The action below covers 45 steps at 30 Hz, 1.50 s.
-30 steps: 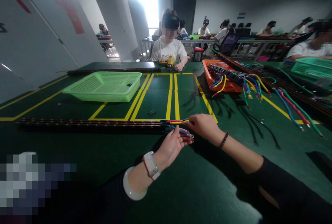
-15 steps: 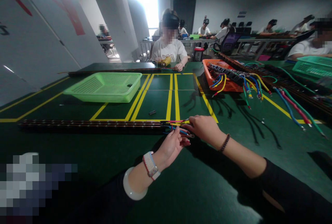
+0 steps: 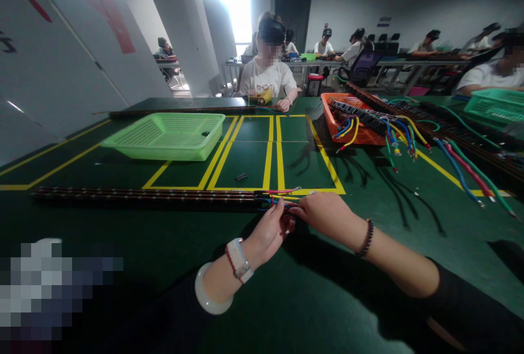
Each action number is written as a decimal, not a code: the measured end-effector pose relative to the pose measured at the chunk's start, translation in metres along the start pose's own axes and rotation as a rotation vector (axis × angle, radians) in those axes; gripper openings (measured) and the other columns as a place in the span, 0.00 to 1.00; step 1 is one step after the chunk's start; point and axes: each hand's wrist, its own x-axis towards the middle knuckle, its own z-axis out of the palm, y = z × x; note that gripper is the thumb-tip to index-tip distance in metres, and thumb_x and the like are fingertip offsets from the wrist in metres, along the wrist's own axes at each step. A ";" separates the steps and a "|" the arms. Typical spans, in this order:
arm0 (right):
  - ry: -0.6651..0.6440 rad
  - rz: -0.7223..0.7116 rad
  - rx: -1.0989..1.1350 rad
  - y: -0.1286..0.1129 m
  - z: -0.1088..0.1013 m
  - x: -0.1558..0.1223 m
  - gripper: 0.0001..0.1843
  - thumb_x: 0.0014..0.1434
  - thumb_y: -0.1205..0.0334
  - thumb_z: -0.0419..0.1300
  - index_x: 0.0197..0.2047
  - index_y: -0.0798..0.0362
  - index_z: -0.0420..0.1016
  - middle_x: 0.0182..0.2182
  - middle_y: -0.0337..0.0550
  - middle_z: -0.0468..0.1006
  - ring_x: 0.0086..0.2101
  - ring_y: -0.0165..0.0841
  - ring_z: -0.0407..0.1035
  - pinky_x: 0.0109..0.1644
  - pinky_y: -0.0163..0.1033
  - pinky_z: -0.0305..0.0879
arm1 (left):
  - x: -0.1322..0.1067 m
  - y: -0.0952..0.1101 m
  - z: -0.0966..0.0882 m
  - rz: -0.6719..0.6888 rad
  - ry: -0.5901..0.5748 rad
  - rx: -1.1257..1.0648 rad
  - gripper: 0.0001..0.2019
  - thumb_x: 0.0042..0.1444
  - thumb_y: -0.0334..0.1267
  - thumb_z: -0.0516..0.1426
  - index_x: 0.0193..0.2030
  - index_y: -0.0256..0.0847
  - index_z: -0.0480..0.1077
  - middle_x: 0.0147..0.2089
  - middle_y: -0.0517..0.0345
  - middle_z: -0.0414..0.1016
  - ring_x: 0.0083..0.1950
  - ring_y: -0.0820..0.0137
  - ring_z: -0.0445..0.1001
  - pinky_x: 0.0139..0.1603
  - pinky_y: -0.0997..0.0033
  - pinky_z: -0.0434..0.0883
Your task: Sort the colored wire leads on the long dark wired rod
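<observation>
A long dark bundle of strips (image 3: 143, 196) lies across the table, with red, yellow and blue wires (image 3: 282, 198) coming out of its right end. My left hand (image 3: 268, 234) is closed around the blue wires, just past the strip ends. Close beside it, my right hand (image 3: 331, 217) has its fingers bent and closed at the tips of the blue wires. Those tips are hidden behind the fingers. The red wire (image 3: 286, 191) lies free above my hands, a metal lug at its end. A yellow wire runs towards my right hand.
A light green basket (image 3: 164, 152) stands behind the strips, and a small dark piece (image 3: 241, 177) lies right of it. At the back right, an orange basket (image 3: 356, 136) holds strips with hanging coloured wires. Across the table (image 3: 327, 299) sits a person (image 3: 268, 78).
My right hand has shifted slightly down, from the red and yellow wire ends to the blue ones. The red wire's lug now shows. My left hand has stayed almost still.
</observation>
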 end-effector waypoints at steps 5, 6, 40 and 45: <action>-0.008 -0.003 0.080 0.011 0.002 0.006 0.26 0.63 0.43 0.50 0.29 0.54 0.79 0.25 0.48 0.77 0.25 0.34 0.70 0.26 0.35 0.55 | -0.002 0.000 0.002 0.008 -0.062 0.052 0.10 0.62 0.43 0.52 0.42 0.38 0.68 0.33 0.57 0.72 0.28 0.76 0.65 0.33 0.72 0.60; -0.028 -0.001 0.111 0.014 0.004 0.008 0.26 0.62 0.42 0.50 0.29 0.53 0.78 0.25 0.47 0.76 0.25 0.33 0.69 0.25 0.34 0.53 | -0.003 0.000 0.003 0.001 -0.077 0.089 0.11 0.62 0.44 0.52 0.43 0.38 0.67 0.33 0.57 0.72 0.27 0.77 0.64 0.31 0.73 0.59; -0.012 0.049 0.169 0.025 0.023 0.020 0.25 0.55 0.37 0.57 0.25 0.51 0.78 0.22 0.44 0.74 0.24 0.33 0.67 0.25 0.34 0.51 | -0.020 0.008 0.010 -0.021 -0.413 0.918 0.21 0.63 0.49 0.44 0.27 0.36 0.66 0.26 0.59 0.71 0.20 0.79 0.58 0.23 0.74 0.55; 0.116 0.022 0.374 0.033 0.026 0.028 0.22 0.55 0.40 0.59 0.28 0.52 0.75 0.25 0.41 0.72 0.25 0.30 0.65 0.27 0.34 0.55 | -0.017 0.005 0.008 -0.019 -0.406 0.912 0.21 0.62 0.50 0.44 0.27 0.37 0.64 0.25 0.60 0.71 0.18 0.80 0.58 0.22 0.75 0.54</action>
